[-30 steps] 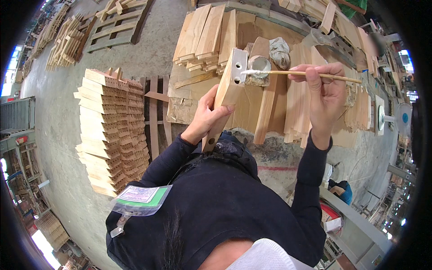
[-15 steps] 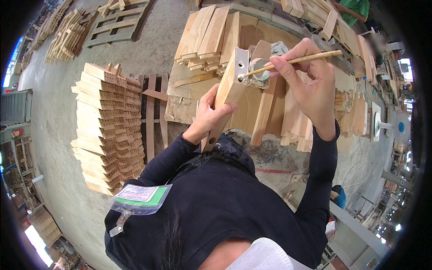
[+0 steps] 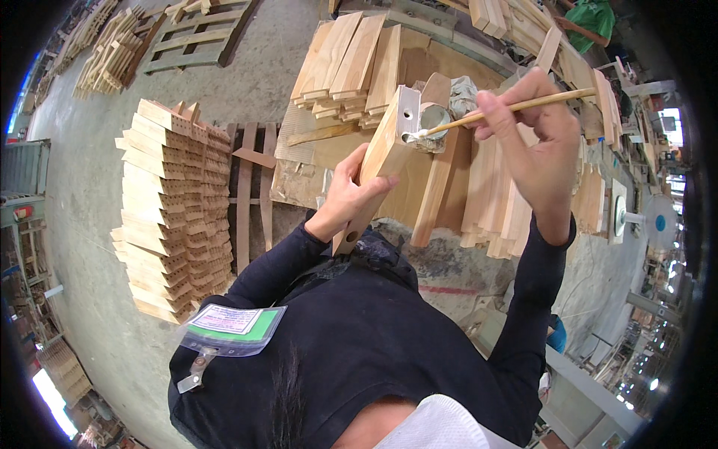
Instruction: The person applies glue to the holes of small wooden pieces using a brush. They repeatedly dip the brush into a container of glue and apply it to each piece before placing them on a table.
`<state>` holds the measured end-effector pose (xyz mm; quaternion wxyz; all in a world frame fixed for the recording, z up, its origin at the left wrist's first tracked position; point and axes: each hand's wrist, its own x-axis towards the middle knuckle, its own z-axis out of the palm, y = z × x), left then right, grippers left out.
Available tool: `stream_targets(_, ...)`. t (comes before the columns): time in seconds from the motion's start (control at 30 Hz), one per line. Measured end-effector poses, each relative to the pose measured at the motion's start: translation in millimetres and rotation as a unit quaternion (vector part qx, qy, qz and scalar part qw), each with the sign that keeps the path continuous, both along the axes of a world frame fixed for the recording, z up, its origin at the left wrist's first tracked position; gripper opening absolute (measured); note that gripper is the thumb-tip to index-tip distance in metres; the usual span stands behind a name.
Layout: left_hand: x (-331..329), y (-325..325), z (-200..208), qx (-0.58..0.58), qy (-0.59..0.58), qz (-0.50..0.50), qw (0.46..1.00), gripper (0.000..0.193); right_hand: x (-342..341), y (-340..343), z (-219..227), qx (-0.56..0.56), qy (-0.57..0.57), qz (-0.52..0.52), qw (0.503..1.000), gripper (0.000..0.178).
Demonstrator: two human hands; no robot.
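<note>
My left hand [image 3: 347, 196] is closed around a pale wooden post [image 3: 386, 150], tilted with its far end raised. That end face has two round holes and a whitish film on it. Pinched between the fingers of my right hand [image 3: 544, 146] is a thin wooden stick [image 3: 523, 105]. White, glue-like stuff coats the stick's tip, which is at the rim of the nearer hole. Just behind the tip stands a small round container [image 3: 434, 117], crusted on the outside. Another hole shows near the post's lower end.
Flat boards [image 3: 350, 63] lie piled on the cardboard-covered worktop [image 3: 307, 176], and more boards [image 3: 497, 191] lie to the right. A tall stack of drilled wooden pieces [image 3: 168, 213] stands left. Beyond are a pallet [image 3: 198, 37], a fan [image 3: 660, 223] and a person in green [image 3: 591, 21].
My right hand and the stick have shifted right, drawing the tip back slightly from the hole. My left hand keeps its hold on the post. The person in green shows more now.
</note>
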<state>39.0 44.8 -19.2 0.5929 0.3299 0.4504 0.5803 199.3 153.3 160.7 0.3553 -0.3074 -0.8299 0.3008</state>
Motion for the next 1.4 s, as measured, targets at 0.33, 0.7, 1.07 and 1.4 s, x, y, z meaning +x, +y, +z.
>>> stream_targets(0.33,3.2,-1.7,-2.8,0.008,-0.003,-0.014,1.0,0.053,-7.9,7.6,-10.8,0.032,-0.058,0.024,0.998,0.015)
stream_targets(0.7,4.3,-1.8,-0.2,0.015,-0.002,-0.031,0.999,0.054,-7.1,5.8,0.7,-0.026,-0.001,0.009,1.0,0.017)
stream_targets(1.07,-8.3,-1.1,3.8,0.052,-0.067,-0.078,0.993,0.058,23.0,1.2,-22.0,-0.133,0.218,-0.036,0.966,0.011)
stream_targets(1.4,-10.0,2.4,11.4,0.049,-0.072,-0.094,0.992,0.075,21.7,-2.1,-66.8,-0.203,0.326,-0.118,0.916,0.015)
